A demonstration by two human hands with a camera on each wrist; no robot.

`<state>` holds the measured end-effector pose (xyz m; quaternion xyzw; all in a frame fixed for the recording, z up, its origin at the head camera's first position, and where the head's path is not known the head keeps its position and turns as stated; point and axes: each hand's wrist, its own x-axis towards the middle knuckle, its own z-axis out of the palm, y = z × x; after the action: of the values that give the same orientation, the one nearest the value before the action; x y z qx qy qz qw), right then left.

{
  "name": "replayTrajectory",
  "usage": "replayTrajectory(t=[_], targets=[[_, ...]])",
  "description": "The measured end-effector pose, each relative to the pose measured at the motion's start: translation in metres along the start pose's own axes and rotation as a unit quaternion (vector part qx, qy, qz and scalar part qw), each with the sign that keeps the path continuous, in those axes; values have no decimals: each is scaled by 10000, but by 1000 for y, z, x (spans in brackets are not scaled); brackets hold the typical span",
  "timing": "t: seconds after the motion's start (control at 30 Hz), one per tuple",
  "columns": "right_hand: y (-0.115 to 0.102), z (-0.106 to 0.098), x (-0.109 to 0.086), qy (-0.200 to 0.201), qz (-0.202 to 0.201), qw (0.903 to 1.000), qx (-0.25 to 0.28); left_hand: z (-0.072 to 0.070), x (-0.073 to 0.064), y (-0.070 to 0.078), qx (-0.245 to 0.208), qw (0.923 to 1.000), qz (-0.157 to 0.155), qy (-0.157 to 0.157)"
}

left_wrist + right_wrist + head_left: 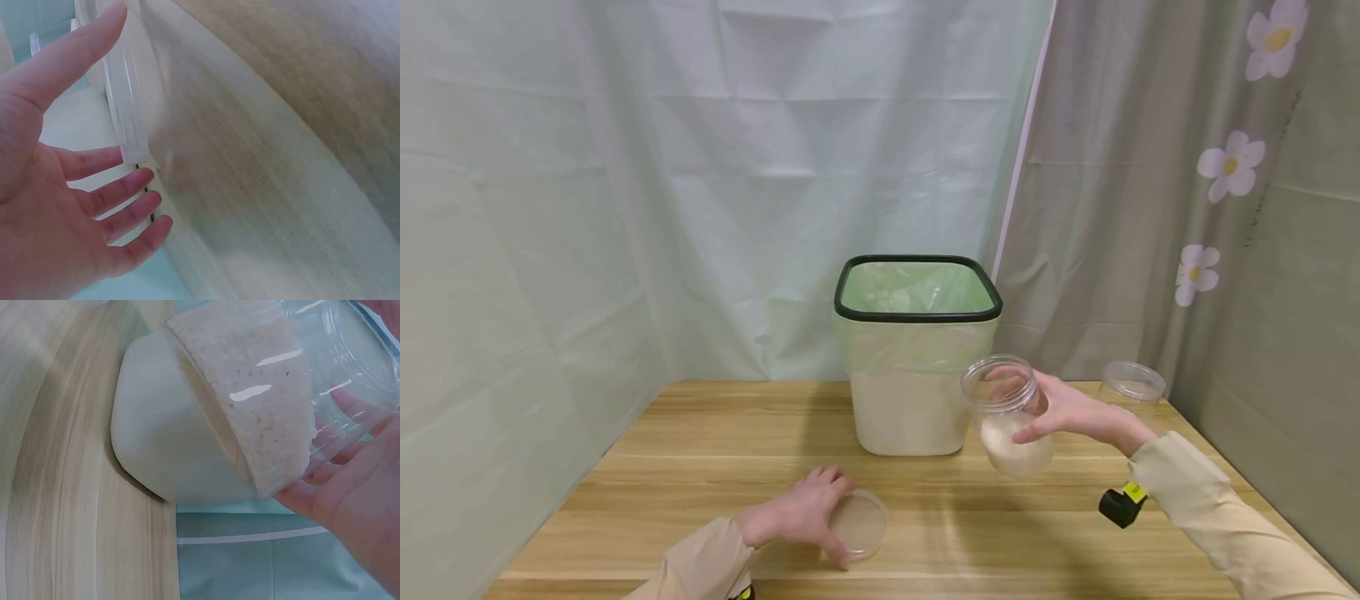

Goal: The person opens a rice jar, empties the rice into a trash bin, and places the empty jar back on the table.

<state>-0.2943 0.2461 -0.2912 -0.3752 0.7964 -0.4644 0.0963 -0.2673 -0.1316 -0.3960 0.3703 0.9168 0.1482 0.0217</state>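
Note:
My right hand (1060, 408) grips a clear plastic jar (1000, 392), tilted, its mouth uncovered, in front of the bin's right side. Pale, grainy stuff (262, 394) fills the lower part of the jar, and the fingers wrap its side in the right wrist view. A clear round lid (867, 523) lies on the table at front centre. Beside it is my left hand (805, 510), thumb and forefinger spread about its left edge. In the left wrist view the left fingers (134, 187) are loosely extended, with the forefinger tip right at the lid's rim (128, 125).
A white bin (910, 400) with a black rim and a clear plastic liner stands at the back centre of the wooden table (715, 442). Another clear jar (1131, 385) stands at the back right. Curtains (737, 167) hang behind and on both sides.

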Motion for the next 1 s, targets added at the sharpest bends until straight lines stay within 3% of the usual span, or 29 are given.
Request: replayTrajectory(t=[0.27,0.6,1.0], targets=[[-1,-1,-1,64,184,9998,70,2,-1,-4,80,9999,75,-16],[-1,-4,-3,114,87,9999,-3,2,-1,-8,14,9999,102,-39],[-5,-7,-5,356,174,9992,-42,-7,8,-9,-194,9987,359,293]])
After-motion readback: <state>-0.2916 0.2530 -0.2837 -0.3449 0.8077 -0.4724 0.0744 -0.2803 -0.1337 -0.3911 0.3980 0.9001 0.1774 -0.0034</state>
